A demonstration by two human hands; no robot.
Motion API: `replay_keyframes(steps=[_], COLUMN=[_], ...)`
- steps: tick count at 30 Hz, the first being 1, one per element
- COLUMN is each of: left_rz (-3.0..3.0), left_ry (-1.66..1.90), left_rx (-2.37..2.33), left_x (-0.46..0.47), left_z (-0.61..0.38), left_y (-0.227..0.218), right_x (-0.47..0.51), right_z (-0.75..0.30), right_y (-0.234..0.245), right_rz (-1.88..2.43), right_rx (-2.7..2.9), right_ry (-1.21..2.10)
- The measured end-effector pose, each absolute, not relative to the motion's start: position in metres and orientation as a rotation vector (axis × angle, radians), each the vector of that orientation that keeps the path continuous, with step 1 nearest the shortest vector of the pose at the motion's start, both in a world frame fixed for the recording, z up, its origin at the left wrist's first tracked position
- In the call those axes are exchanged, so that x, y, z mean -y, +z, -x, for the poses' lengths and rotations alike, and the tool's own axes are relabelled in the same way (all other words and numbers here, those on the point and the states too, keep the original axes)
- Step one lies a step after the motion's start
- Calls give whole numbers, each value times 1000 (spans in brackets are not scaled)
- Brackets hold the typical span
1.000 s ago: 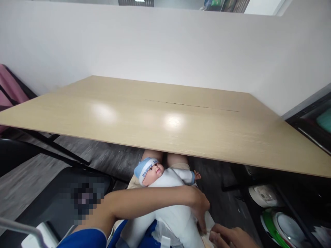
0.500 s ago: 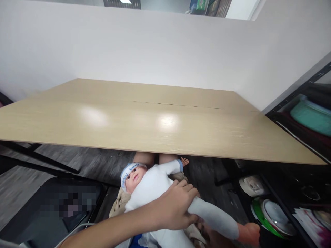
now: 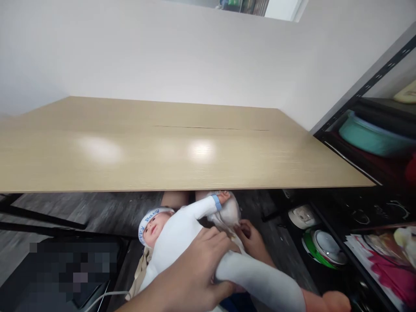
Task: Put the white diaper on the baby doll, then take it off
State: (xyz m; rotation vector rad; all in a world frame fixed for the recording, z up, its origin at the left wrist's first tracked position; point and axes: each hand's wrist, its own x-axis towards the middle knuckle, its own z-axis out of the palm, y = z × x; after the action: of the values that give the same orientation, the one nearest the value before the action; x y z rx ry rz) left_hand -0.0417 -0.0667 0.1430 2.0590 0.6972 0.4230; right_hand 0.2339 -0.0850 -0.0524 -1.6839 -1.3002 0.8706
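One doll (image 3: 177,238) partly behind left hand (image 3: 203,262)

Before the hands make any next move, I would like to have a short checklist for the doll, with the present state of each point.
1. Doll lies on the person's lap: ok, face up.
2. Left hand has hold of the doll: ok, closed around it near the top of the outstretched leg.
3. Right hand firmly grips the whitish material: cannot tell; the fingertips are at it.
4. Hat on the doll's head: ok.
5. Doll's other leg in full view: not ok, mostly hidden.
6. Doll's raised arm clear of the table: cannot tell from this angle.
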Motion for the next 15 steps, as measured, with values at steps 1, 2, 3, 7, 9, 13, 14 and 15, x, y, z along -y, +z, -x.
replay_keyframes(steps=[1,2,3,7,9,13,14,15], left_rz=[-2096,-2139,-2183,-2285,-2289,-2295,-2303,-2312], left_ry=[385,338,282,144,154,197,204,209], left_rx=[-682,-670,-659,-656,-665,-669,-667,-667], left_x=[69,71,73,75,76,80,80,80], left_z=[39,36,34,27,27,28,28,28], left_y=[138,133,128,115,112,111,111,111], right_x=[75,66,58,46,46,35,29,21], right_z=[-226,-219,-214,-207,-202,-177,-169,-161], right_y=[-57,-60,-61,-54,-51,-48,-47,-45], right_rz=[1701,1722,1744,1813,1810,1717,1696,1681], right_rx=[1304,1307,1304,1439,1599,1814,1827,1828], right_ry=[859,836,803,506,398,540,563,567])
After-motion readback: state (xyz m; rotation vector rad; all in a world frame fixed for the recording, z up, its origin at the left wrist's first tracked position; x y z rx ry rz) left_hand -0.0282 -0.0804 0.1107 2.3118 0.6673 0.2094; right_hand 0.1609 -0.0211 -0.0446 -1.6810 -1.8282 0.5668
